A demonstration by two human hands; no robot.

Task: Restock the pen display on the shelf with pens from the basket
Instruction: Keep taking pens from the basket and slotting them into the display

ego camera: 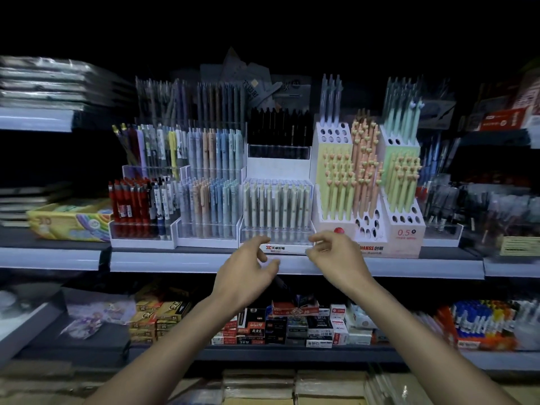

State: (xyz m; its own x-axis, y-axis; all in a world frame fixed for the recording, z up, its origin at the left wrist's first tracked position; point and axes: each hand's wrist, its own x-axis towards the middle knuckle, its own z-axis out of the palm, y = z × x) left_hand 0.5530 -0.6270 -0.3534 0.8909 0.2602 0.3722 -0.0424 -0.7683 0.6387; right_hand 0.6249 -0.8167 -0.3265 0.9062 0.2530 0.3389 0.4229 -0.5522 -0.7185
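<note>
Dim stationery aisle, shelf (292, 266) at chest height carrying the pen display. Left hand (245, 271): raised in front of the shelf edge, fingers loosely spread and curled, palm turned rightward, holding nothing. Right hand (336, 255): just beside it, fingers bent with thumb and forefinger drawn near each other; whether anything is pinched between them cannot be told. Both hands hover directly before the clear acrylic tray (277, 236) at the centre of the display, close to its front wall and its label.

Tray contents: pale white-grey pens (276, 204), upright in full rows. Behind and above: black pens (277, 127) on a white riser. Left of centre: pastel blue and peach pens (209, 200) in two tiers; further left, red pens (128, 200) with a few white ones alongside. Right of centre: white perforated holder (400, 232) marked 0.5, carrying yellow, peach and green heart-topped pens (368, 171), with several holes unfilled.

Lower shelf: small boxed goods (292, 325), red, black and white, stacked in rows. Basket: not in view.
</note>
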